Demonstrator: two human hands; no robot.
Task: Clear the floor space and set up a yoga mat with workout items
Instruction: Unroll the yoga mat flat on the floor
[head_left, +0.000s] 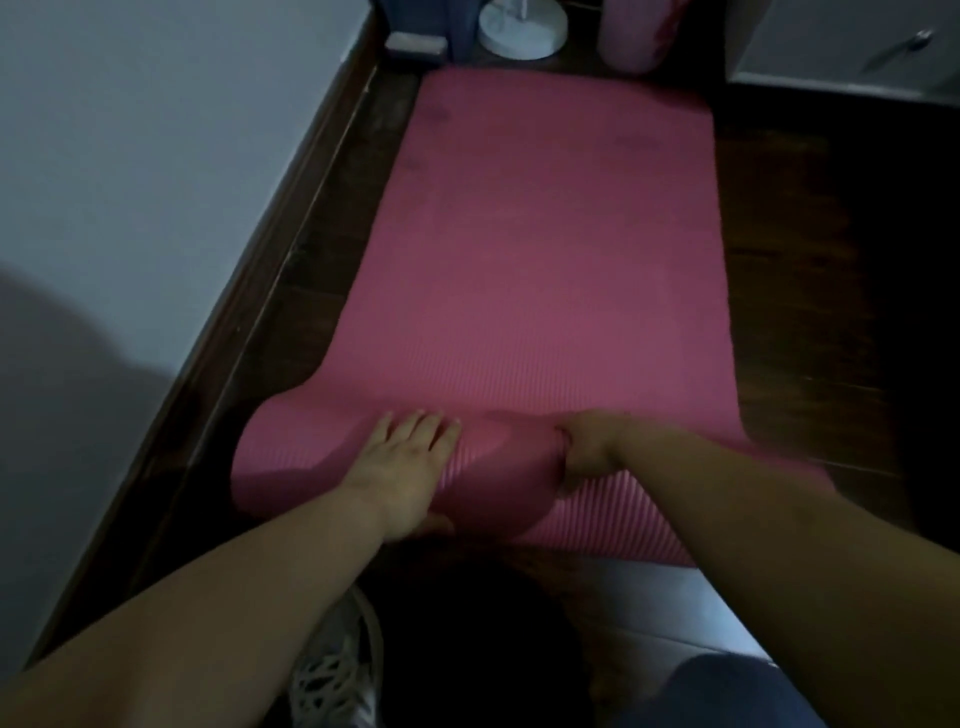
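Pink foam yoga mat (540, 270) lies mostly unrolled on dark floor (810, 291), beside the wall (130, 156); its near end remains curled. Left hand (410, 467) presses flat on the curl, fingers straight. Right hand (587, 447) grips the curl's edge. Judgement: press outward evenly so the end lies flat. Beyond the mat's far edge: white fan base (522, 26), pink roll (641, 34), cabinet (852, 41), limiting extension.

We see a dim, soft, grainy room. Beyond our left hand (402, 467) a broad shadow darkens the wall (130, 156). Edges bow with wide-angle distortion.
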